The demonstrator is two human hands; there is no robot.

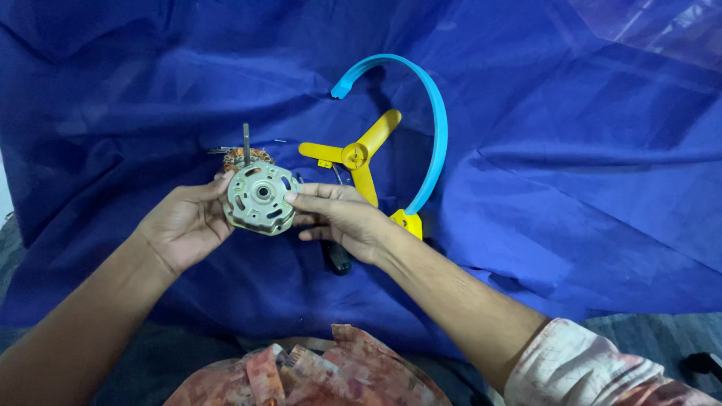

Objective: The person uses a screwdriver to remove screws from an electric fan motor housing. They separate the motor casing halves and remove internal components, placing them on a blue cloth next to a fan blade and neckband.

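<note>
Fingers of both hands (pixel 188 222) (pixel 342 218) grip motor cover (pixel 259 199), hiding rotor (pixel 244 156) and screwdriver (pixel 336 256).

Round pale metal motor cover (pixel 259 198) with a dull, slightly scratched shine, thin grey metal rod (pixel 246 143) behind it, smooth glossy yellow plastic three-armed piece (pixel 359 156), curved light-blue plastic band (pixel 432 113) (smooth too), wrinkly matt dark-blue cloth (pixel 571 188) underneath
</note>
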